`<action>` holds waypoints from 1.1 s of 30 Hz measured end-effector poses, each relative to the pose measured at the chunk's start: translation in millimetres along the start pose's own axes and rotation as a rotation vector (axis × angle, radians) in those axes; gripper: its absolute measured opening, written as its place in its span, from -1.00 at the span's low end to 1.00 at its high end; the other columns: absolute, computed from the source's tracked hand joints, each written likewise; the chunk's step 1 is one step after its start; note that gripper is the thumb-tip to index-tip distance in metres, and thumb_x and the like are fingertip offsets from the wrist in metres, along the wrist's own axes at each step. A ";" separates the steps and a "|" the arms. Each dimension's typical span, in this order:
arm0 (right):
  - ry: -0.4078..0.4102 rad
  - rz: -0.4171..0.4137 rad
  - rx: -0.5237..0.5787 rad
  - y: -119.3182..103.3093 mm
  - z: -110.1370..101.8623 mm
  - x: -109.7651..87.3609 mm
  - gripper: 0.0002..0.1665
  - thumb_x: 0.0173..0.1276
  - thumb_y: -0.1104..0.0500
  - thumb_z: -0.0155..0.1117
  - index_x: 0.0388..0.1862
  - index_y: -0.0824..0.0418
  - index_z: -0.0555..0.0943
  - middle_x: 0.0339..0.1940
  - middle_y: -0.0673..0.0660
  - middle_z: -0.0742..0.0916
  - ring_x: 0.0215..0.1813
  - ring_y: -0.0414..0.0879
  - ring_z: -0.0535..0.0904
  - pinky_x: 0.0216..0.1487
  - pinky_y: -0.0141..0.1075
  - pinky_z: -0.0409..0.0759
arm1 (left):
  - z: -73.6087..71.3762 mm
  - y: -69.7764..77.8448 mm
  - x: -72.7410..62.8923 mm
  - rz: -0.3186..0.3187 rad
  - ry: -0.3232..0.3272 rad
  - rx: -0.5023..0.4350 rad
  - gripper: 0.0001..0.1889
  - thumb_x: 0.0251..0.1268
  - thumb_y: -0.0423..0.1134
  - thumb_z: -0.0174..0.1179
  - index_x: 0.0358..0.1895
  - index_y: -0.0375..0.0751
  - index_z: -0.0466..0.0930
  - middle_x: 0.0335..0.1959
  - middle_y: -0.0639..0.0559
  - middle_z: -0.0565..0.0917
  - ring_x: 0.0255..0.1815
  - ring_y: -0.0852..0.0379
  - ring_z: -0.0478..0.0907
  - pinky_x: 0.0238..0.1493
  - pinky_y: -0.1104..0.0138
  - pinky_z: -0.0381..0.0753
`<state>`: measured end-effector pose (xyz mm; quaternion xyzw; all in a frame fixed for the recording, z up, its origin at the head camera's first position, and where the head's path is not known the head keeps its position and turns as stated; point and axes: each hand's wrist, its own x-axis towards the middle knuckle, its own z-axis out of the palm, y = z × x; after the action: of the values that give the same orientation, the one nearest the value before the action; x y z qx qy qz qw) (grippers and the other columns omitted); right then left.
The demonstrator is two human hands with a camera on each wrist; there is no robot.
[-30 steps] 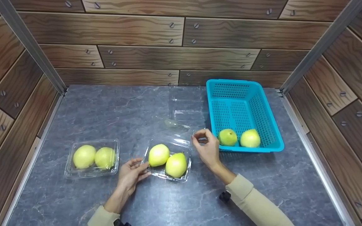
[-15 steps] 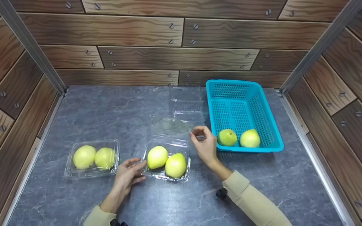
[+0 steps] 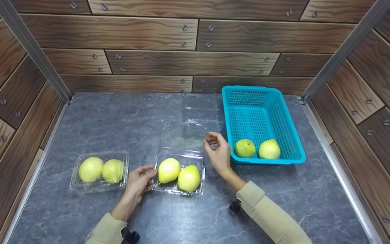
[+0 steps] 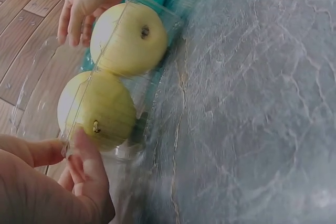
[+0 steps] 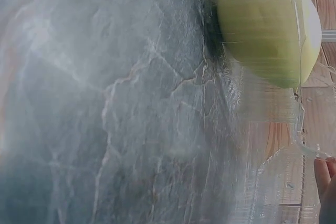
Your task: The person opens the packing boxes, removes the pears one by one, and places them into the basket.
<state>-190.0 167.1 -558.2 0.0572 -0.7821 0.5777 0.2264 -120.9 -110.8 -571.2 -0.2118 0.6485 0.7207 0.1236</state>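
Note:
A clear plastic clamshell (image 3: pixel 178 194) with its lid raised stands in front of me, holding two yellow-green pears (image 3: pixel 169 170). My left hand (image 3: pixel 138 181) pinches its left rim; the left wrist view shows thumb and fingertips (image 4: pixel 86 148) meeting there, beside a pear (image 4: pixel 97 111). Behind the pears, the see-through lid (image 3: pixel 181 134) spreads upward. My right hand (image 3: pixel 218 152) holds the lid's right edge between thumb and curled fingers. At the right wrist view's edge, the right fingertips (image 5: pixel 323 169) meet the clear plastic edge.
To the left sits a shut clamshell (image 3: pixel 98 188) with two pears inside. A blue perforated basket (image 3: pixel 298 150) stands at the right with two pears (image 3: pixel 245 148) at its near end. Empty clear containers (image 3: pixel 200 106) lie at the back. Plank-patterned walls surround the grey tabletop (image 3: pixel 113 122).
The lid, seen nearly edge-on before, now shows a broader face. My right hand has shifted slightly up and left in the head view. The left fingers have closed in on the left rim.

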 end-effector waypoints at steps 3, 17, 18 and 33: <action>-0.007 0.013 0.004 0.1 2.4 1.3 -0.67 0.34 0.44 0.43 0.07 0.34 0.68 -0.22 0.27 0.80 -0.22 -0.02 0.73 -0.28 -0.52 0.78 | 0.2 -0.1 0.3 0.003 -0.003 0.007 -0.58 0.33 -0.36 0.38 0.22 -0.40 0.61 -0.47 0.13 0.62 -0.62 0.31 0.42 -0.69 0.54 0.50; 0.001 0.050 -0.016 -1.9 9.4 4.2 -0.64 0.29 0.49 0.43 0.07 0.42 0.67 -0.23 0.38 0.79 -0.25 0.20 0.72 -0.33 -0.53 0.66 | -2.2 -11.7 -13.2 -0.008 -0.015 -0.003 -0.54 0.29 -0.38 0.42 0.23 -0.39 0.58 -0.30 0.05 0.72 -0.54 0.24 0.53 -0.63 0.41 0.71; -0.001 0.051 -0.011 -1.5 9.3 4.2 -0.64 0.28 0.51 0.42 0.06 0.42 0.67 -0.23 0.38 0.79 -0.26 0.18 0.71 -0.33 -0.53 0.66 | -2.2 -12.4 -14.3 -0.010 -0.014 0.000 -0.54 0.29 -0.37 0.42 0.23 -0.38 0.58 -0.31 0.06 0.72 -0.54 0.24 0.53 -0.64 0.41 0.71; -0.090 0.191 0.018 7.8 5.2 5.6 -0.56 0.25 0.52 0.39 0.13 0.48 0.63 -0.19 0.40 0.76 -0.26 -0.06 0.64 -0.30 -0.57 0.61 | -4.9 -17.8 -29.5 -0.021 -0.053 -0.002 -0.56 0.29 -0.40 0.40 0.20 -0.43 0.56 -0.34 0.03 0.70 -0.54 0.22 0.59 -0.61 0.40 0.75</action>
<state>-199.2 165.8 -563.9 0.0104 -0.7881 0.6006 0.1343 -86.2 -110.5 -573.5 -0.1995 0.6421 0.7253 0.1478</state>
